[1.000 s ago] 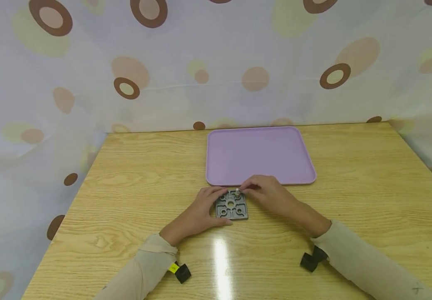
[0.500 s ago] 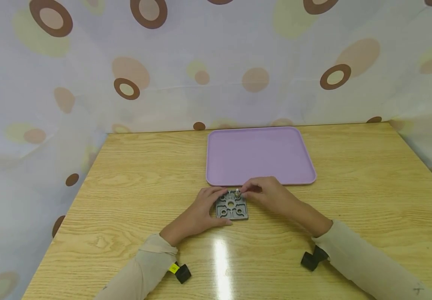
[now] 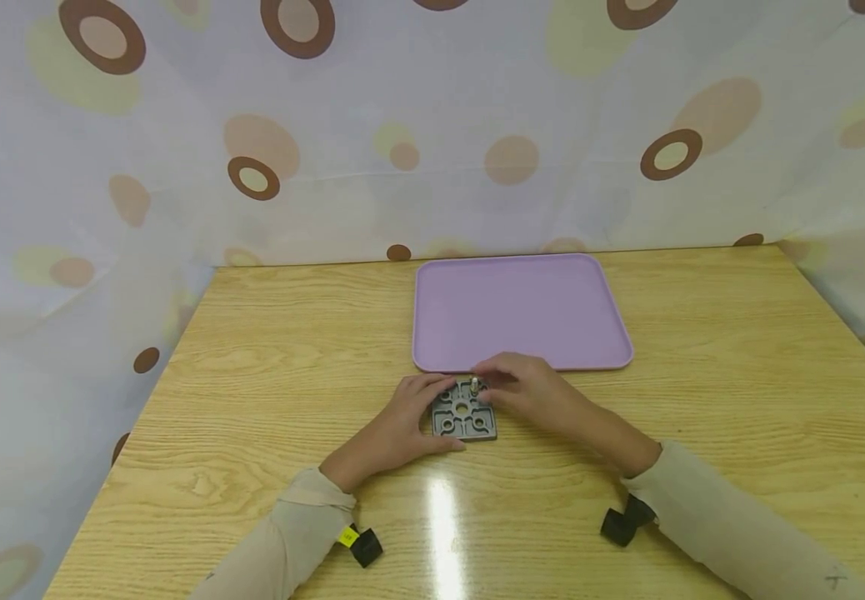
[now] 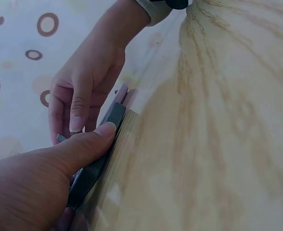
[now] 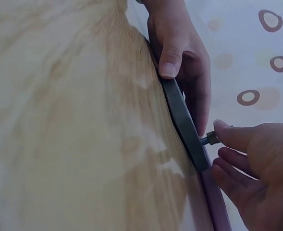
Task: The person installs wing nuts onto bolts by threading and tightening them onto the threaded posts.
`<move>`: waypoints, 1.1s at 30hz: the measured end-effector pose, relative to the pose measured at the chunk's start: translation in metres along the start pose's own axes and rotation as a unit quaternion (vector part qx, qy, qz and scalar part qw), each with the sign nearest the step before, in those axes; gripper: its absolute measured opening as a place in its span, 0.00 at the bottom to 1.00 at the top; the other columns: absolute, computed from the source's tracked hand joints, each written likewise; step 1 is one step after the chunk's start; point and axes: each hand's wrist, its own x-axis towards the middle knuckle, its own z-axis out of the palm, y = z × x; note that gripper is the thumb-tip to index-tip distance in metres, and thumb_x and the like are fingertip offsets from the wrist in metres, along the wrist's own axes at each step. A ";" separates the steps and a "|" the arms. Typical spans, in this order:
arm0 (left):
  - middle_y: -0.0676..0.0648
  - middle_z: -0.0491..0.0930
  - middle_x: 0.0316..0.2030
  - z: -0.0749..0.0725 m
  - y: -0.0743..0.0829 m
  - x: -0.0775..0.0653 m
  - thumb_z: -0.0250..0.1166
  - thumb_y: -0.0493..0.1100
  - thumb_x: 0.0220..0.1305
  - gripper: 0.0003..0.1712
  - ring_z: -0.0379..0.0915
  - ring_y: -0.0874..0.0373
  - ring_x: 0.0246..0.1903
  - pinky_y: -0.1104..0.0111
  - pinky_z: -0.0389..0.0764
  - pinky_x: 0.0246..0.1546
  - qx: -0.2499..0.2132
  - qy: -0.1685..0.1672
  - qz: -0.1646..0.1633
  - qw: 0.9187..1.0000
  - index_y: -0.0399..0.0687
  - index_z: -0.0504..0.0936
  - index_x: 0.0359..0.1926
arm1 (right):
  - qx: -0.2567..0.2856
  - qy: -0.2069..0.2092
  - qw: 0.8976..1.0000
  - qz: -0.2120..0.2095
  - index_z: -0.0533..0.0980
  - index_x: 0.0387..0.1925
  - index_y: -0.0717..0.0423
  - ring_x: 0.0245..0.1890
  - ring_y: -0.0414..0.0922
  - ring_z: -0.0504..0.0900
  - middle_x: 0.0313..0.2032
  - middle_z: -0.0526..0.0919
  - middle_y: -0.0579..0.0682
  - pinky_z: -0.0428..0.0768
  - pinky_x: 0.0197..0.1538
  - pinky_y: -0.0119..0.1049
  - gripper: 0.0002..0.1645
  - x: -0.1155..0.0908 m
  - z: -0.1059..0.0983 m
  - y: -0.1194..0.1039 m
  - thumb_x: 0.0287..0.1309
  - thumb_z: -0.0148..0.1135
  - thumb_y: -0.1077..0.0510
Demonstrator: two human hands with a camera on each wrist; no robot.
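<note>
A square grey metal plate (image 3: pixel 462 427), with a central hole and recessed corners, lies on the table in front of the tray. My left hand (image 3: pixel 406 421) grips its left side, thumb on the near edge and fingers at the far edge. From the plate's far right corner stands a threaded bolt (image 5: pixel 204 141), with a small metal nut (image 5: pixel 212 138) on it, pale and shiny in the head view. My right hand (image 3: pixel 533 387) pinches at the nut, the thumb beside it and the index finger beyond. The index finger's contact is partly hidden.
A lilac tray (image 3: pixel 522 312) lies just behind the plate, close to the right hand. The wood table (image 3: pixel 297 333) runs back to a patterned cloth (image 3: pixel 372 200). Each sleeve carries a black wrist camera (image 3: pixel 366 547).
The right index finger has moved left past the top of the bolt, and the thumb has come nearer in front of it. The left hand and plate have stayed still.
</note>
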 end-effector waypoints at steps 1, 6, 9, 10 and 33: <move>0.52 0.57 0.65 0.000 0.000 0.000 0.68 0.62 0.51 0.50 0.50 0.58 0.60 0.59 0.62 0.59 0.001 0.000 0.000 1.000 0.49 0.57 0.70 | -0.003 -0.001 1.000 -0.007 0.76 0.52 0.57 0.50 0.45 0.76 0.48 0.79 0.50 0.74 0.52 0.36 0.22 0.000 0.001 0.000 0.55 0.64 0.56; 0.52 0.56 0.65 0.000 0.000 0.000 0.68 0.62 0.50 0.51 0.50 0.59 0.60 0.60 0.62 0.59 0.002 0.000 0.002 1.000 0.49 0.57 0.70 | -0.013 -0.013 1.000 -0.020 0.75 0.54 0.55 0.52 0.45 0.75 0.50 0.78 0.49 0.73 0.53 0.38 0.22 0.000 0.002 0.000 0.58 0.62 0.54; 0.52 0.56 0.65 0.001 -0.001 0.000 0.67 0.63 0.50 0.51 0.49 0.59 0.61 0.60 0.62 0.58 0.001 0.001 0.002 1.000 0.50 0.57 0.70 | -0.008 -0.014 1.000 -0.007 0.75 0.53 0.56 0.52 0.43 0.75 0.49 0.78 0.48 0.73 0.53 0.36 0.22 0.000 0.002 -0.002 0.57 0.62 0.54; 0.53 0.56 0.65 0.001 -0.001 0.000 0.67 0.63 0.50 0.51 0.49 0.59 0.61 0.60 0.62 0.59 0.000 0.001 0.001 1.000 0.50 0.57 0.70 | -0.005 -0.013 1.000 -0.004 0.75 0.52 0.56 0.51 0.43 0.75 0.49 0.78 0.47 0.73 0.53 0.36 0.22 0.000 0.001 -0.002 0.57 0.63 0.54; 0.52 0.56 0.65 0.002 -0.001 0.000 0.68 0.63 0.50 0.51 0.50 0.59 0.61 0.59 0.61 0.60 0.003 0.002 -0.003 1.000 0.49 0.58 0.70 | -0.039 0.020 0.999 0.017 0.81 0.38 0.53 0.42 0.39 0.79 0.38 0.83 0.42 0.76 0.48 0.35 0.06 -0.001 -0.004 0.000 0.58 0.62 0.60</move>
